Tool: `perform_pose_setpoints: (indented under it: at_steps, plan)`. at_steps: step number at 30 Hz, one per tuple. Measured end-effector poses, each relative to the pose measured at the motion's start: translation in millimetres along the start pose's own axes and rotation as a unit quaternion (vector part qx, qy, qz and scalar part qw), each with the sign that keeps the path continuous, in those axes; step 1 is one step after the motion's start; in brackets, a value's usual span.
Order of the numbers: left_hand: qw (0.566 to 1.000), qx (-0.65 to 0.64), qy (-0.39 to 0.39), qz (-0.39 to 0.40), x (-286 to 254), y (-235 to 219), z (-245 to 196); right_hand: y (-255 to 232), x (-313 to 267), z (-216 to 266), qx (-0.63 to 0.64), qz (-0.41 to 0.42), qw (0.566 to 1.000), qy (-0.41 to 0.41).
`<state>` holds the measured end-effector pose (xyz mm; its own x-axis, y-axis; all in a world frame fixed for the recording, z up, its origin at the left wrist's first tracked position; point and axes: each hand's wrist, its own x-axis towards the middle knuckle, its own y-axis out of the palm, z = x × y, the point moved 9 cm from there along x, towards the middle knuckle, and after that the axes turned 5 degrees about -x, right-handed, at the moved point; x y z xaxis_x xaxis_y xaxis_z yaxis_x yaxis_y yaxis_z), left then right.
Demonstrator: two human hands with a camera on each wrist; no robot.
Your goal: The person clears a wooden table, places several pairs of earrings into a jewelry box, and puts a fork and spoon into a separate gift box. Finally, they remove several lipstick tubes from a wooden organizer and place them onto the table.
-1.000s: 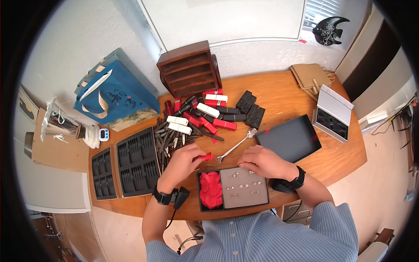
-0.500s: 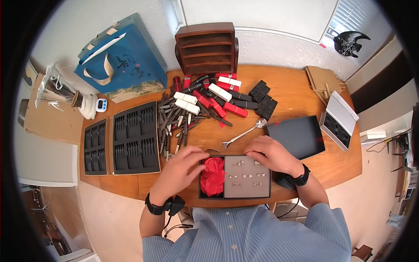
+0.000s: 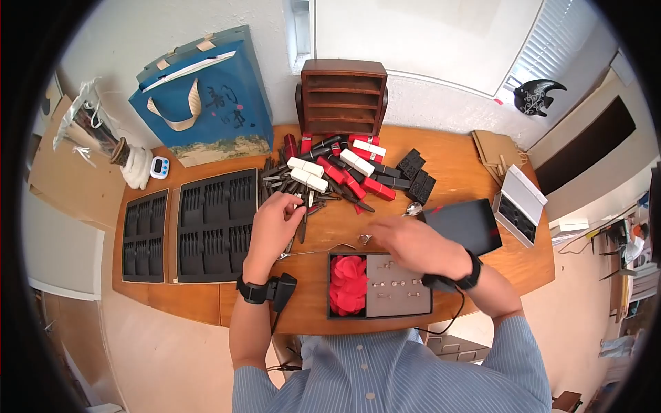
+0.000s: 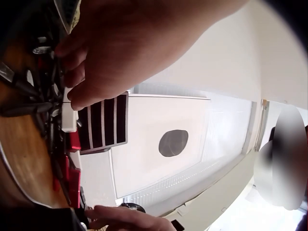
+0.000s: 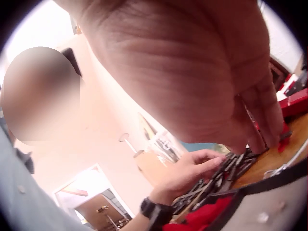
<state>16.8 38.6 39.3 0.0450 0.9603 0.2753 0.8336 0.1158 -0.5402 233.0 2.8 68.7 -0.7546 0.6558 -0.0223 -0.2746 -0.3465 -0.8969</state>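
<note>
My left hand [image 3: 274, 227], fingers loosely bent, reaches over the near-left side of a pile of slender dark-handled pieces [image 3: 272, 180]. In the left wrist view its fingertips overlap a white tube [image 4: 69, 121]. My right hand [image 3: 420, 244] lies palm down above the back of a black-edged jewellery box [image 3: 385, 317], covering the middle of a silver spoon. The spoon's bowl [image 3: 413, 208] shows behind the hand, its ornate end [image 3: 363, 239] beyond the fingertips. The box holds red petals [image 3: 348, 283] at left and rings on a grey pad [image 3: 401, 303] at right.
Black slotted trays [image 3: 217, 227] lie left, before a blue paper bag [image 3: 213, 110]. White, red and black tubes [image 3: 358, 162] heap before a small wooden shelf [image 3: 342, 96]. A black lid [image 3: 465, 227] and an opened white case [image 3: 518, 210] sit right. A thin curved strip [image 3: 317, 252] lies behind the box.
The red petal in my left hand is released, and that hand has gone from the petals to the dark pile. My right hand has slid leftward from the box's back edge, over the spoon.
</note>
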Motion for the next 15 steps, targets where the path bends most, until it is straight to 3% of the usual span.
perform_pose_setpoints:
  at_steps: [2,6,9,11,15]
  plan:
    - [0.995,0.095,0.004,0.005,-3,1,5,17,22,-21,-0.042,0.03,0.999,0.007]
    - [0.99,0.133,0.043,0.006,-16,9,12,33,40,-33,-0.093,0.064,0.994,-0.002]
    - [0.989,0.135,0.064,-0.001,-18,12,3,20,44,-35,-0.135,0.014,0.99,0.028]
    - [0.989,0.133,0.068,-0.003,-17,14,-2,3,47,-30,-0.181,-0.062,0.981,0.02]
    - [0.988,0.137,0.062,-0.022,-19,17,-1,16,57,-39,-0.176,-0.043,0.983,-0.008]
